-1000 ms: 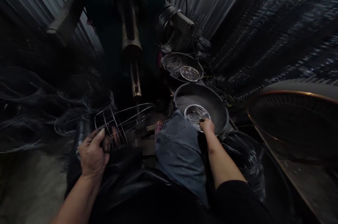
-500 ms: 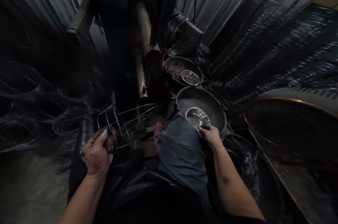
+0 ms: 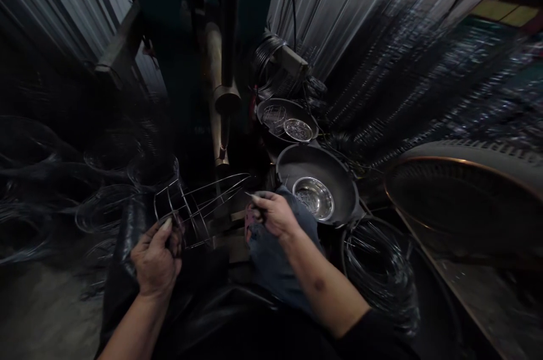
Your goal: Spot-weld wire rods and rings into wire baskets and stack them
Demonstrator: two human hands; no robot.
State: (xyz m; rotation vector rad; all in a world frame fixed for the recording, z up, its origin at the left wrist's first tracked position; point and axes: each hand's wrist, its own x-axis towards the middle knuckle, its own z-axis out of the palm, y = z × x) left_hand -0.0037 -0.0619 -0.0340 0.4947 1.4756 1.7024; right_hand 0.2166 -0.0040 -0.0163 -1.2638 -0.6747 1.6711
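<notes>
My left hand (image 3: 156,255) is closed round the near end of a wire frame (image 3: 195,213) made of thin shiny rods bent into rings and long ribs. The frame lies tilted, its far end pointing right toward the copper-coloured tip (image 3: 222,156) of a machine arm. My right hand (image 3: 275,215) is raised beside that far end, thumb and fingers pinched on a small thin piece (image 3: 250,195), too small to name. Right of this hand, a shiny metal bowl (image 3: 324,201) with small metal bits stands in a dark round pan (image 3: 292,159).
Behind sits another pan (image 3: 271,104) with a small dish (image 3: 297,129) and a wire piece. Coiled wire (image 3: 382,269) lies at the right, near a large round rim (image 3: 449,159). Several wire rings (image 3: 106,207) are at the left. A thick machine cylinder (image 3: 214,57) stands ahead.
My right hand has left the metal bowl and moved left to the wire frame's far end, pinching a small piece. My left hand keeps its hold. The view has shifted slightly.
</notes>
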